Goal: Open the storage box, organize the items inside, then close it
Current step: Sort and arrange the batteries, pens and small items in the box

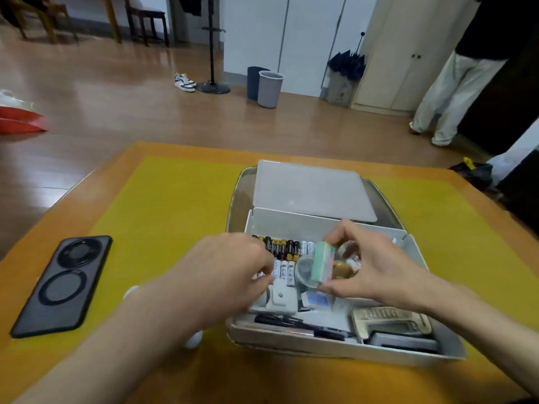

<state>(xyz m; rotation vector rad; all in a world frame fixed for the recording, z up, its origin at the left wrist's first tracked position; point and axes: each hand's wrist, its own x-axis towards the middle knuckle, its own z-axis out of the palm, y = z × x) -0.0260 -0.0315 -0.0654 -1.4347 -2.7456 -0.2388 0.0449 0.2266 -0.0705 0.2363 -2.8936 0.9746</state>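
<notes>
The white storage box (294,223) stands open on the yellow mat, with its translucent lid (312,193) lying flat behind it. Inside are rows of batteries (284,248), a white clip holder (281,298), a black pen (294,321), a beige comb-like item (390,317) and other small things. My right hand (370,268) pinches a pastel green-and-pink block (322,263) upright between thumb and fingers over the box's middle. My left hand (230,269) reaches into the left part with curled fingers on the white batteries; whether it holds one is hidden.
A black phone (62,284) lies on the mat (163,217) to the left. A clear tray (234,196) sits under the lid. A small white object (194,341) peeks from under my left forearm. A person (455,83) stands at the far right by the cupboards.
</notes>
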